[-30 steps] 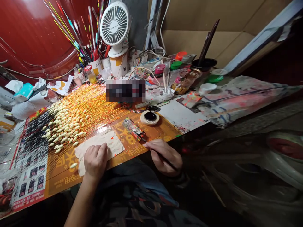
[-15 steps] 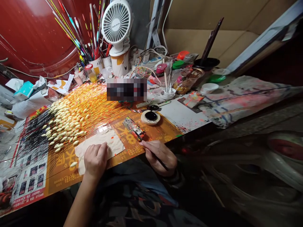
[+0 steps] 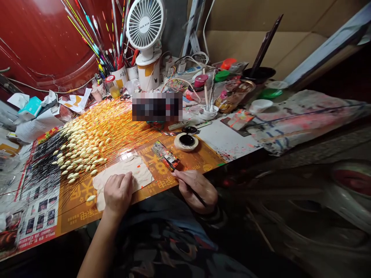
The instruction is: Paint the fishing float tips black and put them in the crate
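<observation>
My right hand [image 3: 198, 191] is closed around a slim dark paintbrush [image 3: 169, 164], its tip at a paint-smeared block [image 3: 165, 154] on the table. My left hand [image 3: 118, 193] rests closed on a crumpled off-white cloth [image 3: 140, 175]; whatever its fingers may hold is hidden. Left of that hand, one cream float body [image 3: 91, 198] lies by itself. Beyond the cloth is a big spread of fishing floats [image 3: 84, 148] with cream bodies, black stems to the left and orange-yellow tips to the right. A round pot of black paint [image 3: 186, 141] stands open behind the block.
A white fan [image 3: 145, 25] stands at the back beside cups of brushes and floats [image 3: 118, 77]. Paint jars [image 3: 201, 81], a white cup of brushes [image 3: 209, 112] and a white dish [image 3: 261, 105] sit back right. A stained cloth [image 3: 292, 119] covers the right side.
The view has shifted slightly, so the table items appear a little to the right. Both hands keep nearly the same pose, and the brush tip stays at the block.
</observation>
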The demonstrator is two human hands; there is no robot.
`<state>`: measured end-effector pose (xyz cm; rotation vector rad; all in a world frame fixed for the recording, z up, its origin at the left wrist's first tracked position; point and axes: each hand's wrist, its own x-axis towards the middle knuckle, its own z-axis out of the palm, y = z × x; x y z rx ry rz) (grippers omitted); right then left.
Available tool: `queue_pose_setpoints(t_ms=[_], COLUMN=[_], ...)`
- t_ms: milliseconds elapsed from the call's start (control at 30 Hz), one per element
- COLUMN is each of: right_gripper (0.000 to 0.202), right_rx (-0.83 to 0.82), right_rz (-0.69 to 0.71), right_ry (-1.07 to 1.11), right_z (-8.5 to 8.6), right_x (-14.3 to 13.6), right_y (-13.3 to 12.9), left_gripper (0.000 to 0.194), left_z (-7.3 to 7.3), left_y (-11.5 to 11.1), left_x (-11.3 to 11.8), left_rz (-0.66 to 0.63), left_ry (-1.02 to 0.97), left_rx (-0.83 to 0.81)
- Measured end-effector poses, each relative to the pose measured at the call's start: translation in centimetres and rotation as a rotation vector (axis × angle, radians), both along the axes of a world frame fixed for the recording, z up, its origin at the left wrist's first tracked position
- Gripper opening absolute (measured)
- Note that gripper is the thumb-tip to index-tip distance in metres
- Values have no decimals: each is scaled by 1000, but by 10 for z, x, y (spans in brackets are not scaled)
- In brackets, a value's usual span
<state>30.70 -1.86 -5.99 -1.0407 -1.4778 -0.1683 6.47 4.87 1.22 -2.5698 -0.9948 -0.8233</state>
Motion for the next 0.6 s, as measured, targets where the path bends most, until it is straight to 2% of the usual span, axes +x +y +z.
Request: queue_pose_setpoints(t_ms=[233, 600], right_gripper=[53, 54], right_rx=[-3, -21], right_rz=[52, 44], right_ry=[39, 20], right_z=[6, 6], right_x=[-12, -17], right_y=[-6, -5], left_gripper=[16, 17], left_z=[1, 0], left_y=[0, -1], left_x=[0, 0], left_rz=[2, -2], left_ry=[0, -12], left_rx=[-8, -13])
